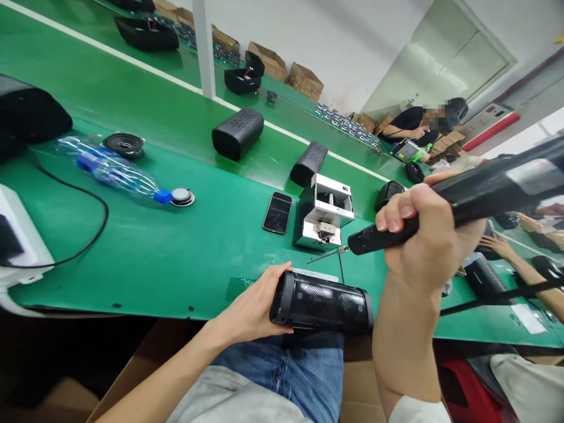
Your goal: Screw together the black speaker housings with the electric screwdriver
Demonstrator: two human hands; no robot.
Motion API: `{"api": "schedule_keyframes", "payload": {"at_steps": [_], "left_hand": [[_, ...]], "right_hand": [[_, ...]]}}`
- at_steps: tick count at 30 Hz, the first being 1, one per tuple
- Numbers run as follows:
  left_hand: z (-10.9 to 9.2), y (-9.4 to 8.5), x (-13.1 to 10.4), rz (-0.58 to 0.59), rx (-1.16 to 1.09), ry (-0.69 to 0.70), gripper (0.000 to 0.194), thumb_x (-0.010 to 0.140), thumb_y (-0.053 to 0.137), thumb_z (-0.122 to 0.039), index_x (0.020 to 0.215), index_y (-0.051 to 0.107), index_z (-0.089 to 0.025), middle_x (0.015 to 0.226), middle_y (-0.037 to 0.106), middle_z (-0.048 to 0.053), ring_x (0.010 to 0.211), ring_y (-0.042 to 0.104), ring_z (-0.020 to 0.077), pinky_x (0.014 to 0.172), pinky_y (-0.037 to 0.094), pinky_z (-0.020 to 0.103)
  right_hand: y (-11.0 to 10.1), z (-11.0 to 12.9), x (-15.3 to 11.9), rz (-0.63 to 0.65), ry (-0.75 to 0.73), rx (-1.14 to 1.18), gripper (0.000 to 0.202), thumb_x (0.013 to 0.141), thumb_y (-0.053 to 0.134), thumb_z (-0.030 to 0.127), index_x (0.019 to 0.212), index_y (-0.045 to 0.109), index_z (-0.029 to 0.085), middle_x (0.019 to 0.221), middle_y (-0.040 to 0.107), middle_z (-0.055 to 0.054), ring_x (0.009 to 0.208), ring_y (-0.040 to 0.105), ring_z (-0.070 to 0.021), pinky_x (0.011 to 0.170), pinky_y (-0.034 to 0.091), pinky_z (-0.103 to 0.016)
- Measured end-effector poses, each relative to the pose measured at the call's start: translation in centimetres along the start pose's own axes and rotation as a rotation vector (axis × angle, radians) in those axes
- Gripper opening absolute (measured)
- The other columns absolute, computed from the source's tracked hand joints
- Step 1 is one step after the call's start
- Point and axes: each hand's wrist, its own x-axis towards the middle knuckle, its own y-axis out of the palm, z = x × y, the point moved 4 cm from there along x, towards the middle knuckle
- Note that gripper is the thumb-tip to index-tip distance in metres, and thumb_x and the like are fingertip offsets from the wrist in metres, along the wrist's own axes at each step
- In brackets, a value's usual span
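My left hand (pixel 259 302) grips the left end of a black speaker housing (pixel 326 302) at the table's front edge, above my lap. The housing lies on its long side, showing two perforated metal patches. My right hand (pixel 425 235) is wrapped round a black electric screwdriver (pixel 480 191), raised to the right of the housing. Its thin bit (pixel 324 257) points left, above the housing and apart from it in the picture. Behind the bit stands a silver and black screw feeder (pixel 326 214), with a phone (pixel 278 212) lying to its left.
A plastic bottle (pixel 121 173), round speaker drivers (pixel 124 144) and a black cable (pixel 103 217) lie at left on the green table (pixel 145 258). Black housings (pixel 238 133) stand farther back. A person (pixel 416 123) sits across; other people's hands (pixel 502 244) work at right.
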Motion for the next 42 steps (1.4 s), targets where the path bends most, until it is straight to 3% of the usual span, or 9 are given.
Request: {"api": "schedule_keyframes", "payload": {"at_steps": [5,11,15,21,26,32,38,42], "left_hand": [[-0.4,0.0,0.2,-0.009,0.009,0.009,0.138,0.075,0.112,-0.023,0.182,0.026,-0.035,0.174,0.054,0.020,0.162,0.059,0.0473,0.135,0.054,0.066],[-0.3,0.1,0.1,0.001,0.013,0.008,0.138,0.074,0.112,-0.021,0.180,0.025,-0.034,0.174,0.053,0.021,0.163,0.057,0.0471,0.135,0.054,0.068],[-0.3,0.1,0.2,-0.003,-0.012,0.013,0.132,0.075,0.111,-0.021,0.178,0.030,-0.033,0.176,0.051,0.021,0.164,0.056,0.0482,0.135,0.053,0.069],[-0.3,-0.1,0.4,-0.020,-0.110,-0.006,0.115,0.073,0.109,-0.020,0.166,0.042,-0.031,0.162,0.059,0.016,0.152,0.063,0.0454,0.127,0.059,0.062],[0.0,0.5,0.8,-0.026,-0.107,0.077,0.112,0.071,0.114,-0.043,0.159,0.047,-0.026,0.150,0.064,0.016,0.137,0.068,0.0436,0.118,0.062,0.060],[1.9,1.8,1.7,-0.051,-0.025,0.156,0.131,0.060,0.118,-0.063,0.158,0.041,-0.021,0.143,0.064,0.021,0.132,0.069,0.0463,0.114,0.063,0.062],[1.0,1.1,1.3,-0.026,-0.028,0.122,0.126,0.064,0.117,-0.053,0.160,0.042,-0.024,0.148,0.063,0.020,0.138,0.067,0.0470,0.118,0.061,0.063],[-0.2,0.2,0.8,-0.017,-0.062,0.065,0.119,0.070,0.115,-0.039,0.164,0.042,-0.028,0.159,0.061,0.019,0.147,0.065,0.0469,0.125,0.058,0.064]], "right_hand": [[1.8,2.0,-1.7,0.081,0.011,0.019,0.021,0.087,0.081,0.014,0.100,0.068,0.025,0.060,0.052,0.012,0.040,0.050,-0.0100,0.040,0.044,-0.026],[3.1,2.1,-2.8,0.128,0.033,0.010,0.020,0.090,0.080,0.015,0.102,0.069,0.026,0.061,0.054,0.012,0.041,0.051,-0.0100,0.041,0.045,-0.025],[3.7,0.5,-3.8,0.166,0.052,0.011,0.018,0.095,0.081,0.017,0.105,0.069,0.026,0.062,0.057,0.012,0.042,0.052,-0.0102,0.044,0.049,-0.026],[4.4,-3.5,-6.0,0.343,0.156,0.116,0.017,0.099,0.081,0.016,0.100,0.067,0.025,0.066,0.061,0.011,0.042,0.054,-0.0095,0.042,0.049,-0.023],[3.7,-3.5,-6.8,0.338,0.126,0.154,0.022,0.098,0.085,0.010,0.104,0.070,0.024,0.069,0.065,0.009,0.044,0.056,-0.0096,0.043,0.051,-0.023],[3.4,-3.6,-6.0,0.374,0.110,0.167,0.025,0.092,0.089,0.006,0.102,0.071,0.021,0.066,0.064,0.007,0.043,0.054,-0.0112,0.043,0.050,-0.027],[3.9,-4.0,-6.5,0.353,0.108,0.166,0.023,0.093,0.089,0.010,0.099,0.071,0.022,0.067,0.066,0.007,0.043,0.057,-0.0121,0.042,0.051,-0.027],[3.6,-2.8,-6.3,0.375,0.118,0.150,0.017,0.098,0.084,0.013,0.102,0.072,0.024,0.068,0.067,0.008,0.045,0.060,-0.0122,0.044,0.054,-0.027]]}}
